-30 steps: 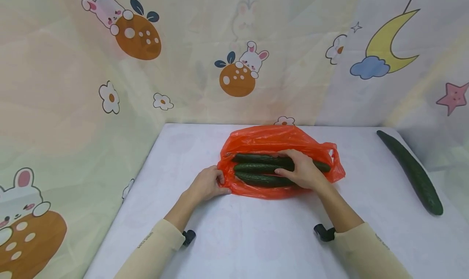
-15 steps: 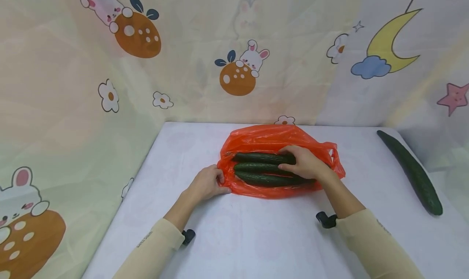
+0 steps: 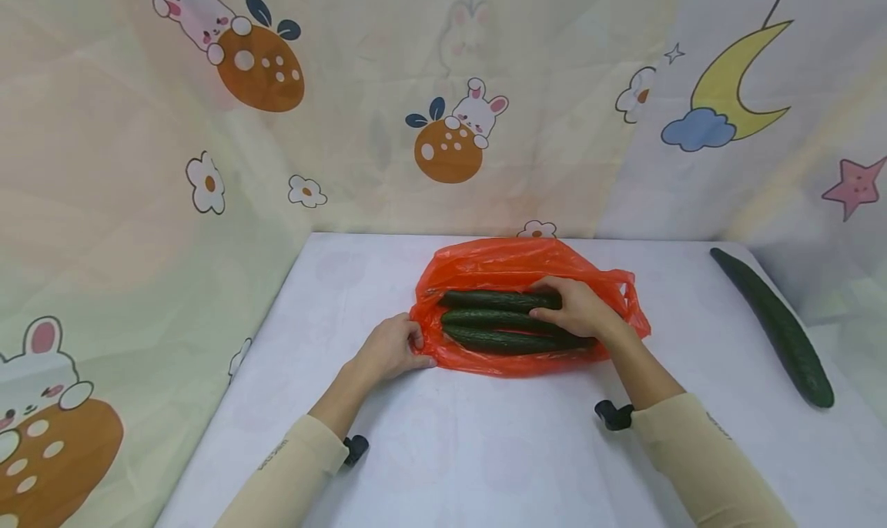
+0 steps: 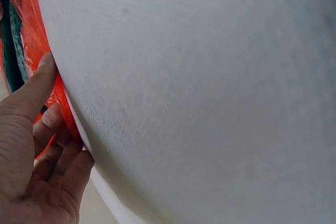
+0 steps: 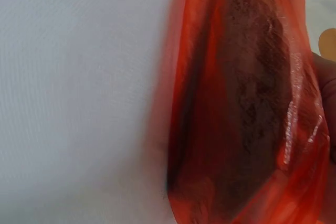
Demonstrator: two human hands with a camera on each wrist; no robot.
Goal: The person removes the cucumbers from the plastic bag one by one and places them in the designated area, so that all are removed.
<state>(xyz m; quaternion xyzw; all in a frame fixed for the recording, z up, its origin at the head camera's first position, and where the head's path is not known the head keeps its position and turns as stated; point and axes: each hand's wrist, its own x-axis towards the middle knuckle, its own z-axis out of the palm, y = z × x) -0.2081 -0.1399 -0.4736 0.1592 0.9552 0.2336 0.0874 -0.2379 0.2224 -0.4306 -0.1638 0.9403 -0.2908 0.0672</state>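
A red plastic bag (image 3: 513, 260) lies on the white table, with three dark green cucumbers side by side in its opening: a rear (image 3: 485, 300), a middle (image 3: 492, 319) and a front cucumber (image 3: 506, 340). My left hand (image 3: 391, 347) holds the bag's left edge; in the left wrist view the thumb lies over the red film and the fingers curl at its rim. Reaching in from the right, my right hand (image 3: 578, 309) grips the rear cucumber near its right end, hiding that end. The right wrist view shows mostly red film (image 5: 299, 129), with little of the hand.
Another, longer cucumber (image 3: 776, 328) lies slantwise near the right edge of the white table (image 3: 443, 451). A printed cloth with cartoon figures (image 3: 374, 128) hangs behind and at both sides. A dark wrist camera (image 3: 613, 416) sits by the right sleeve.
My right hand has shifted slightly back and to the right over the cucumbers, uncovering more of the front one. The left hand has stayed at the bag's edge.
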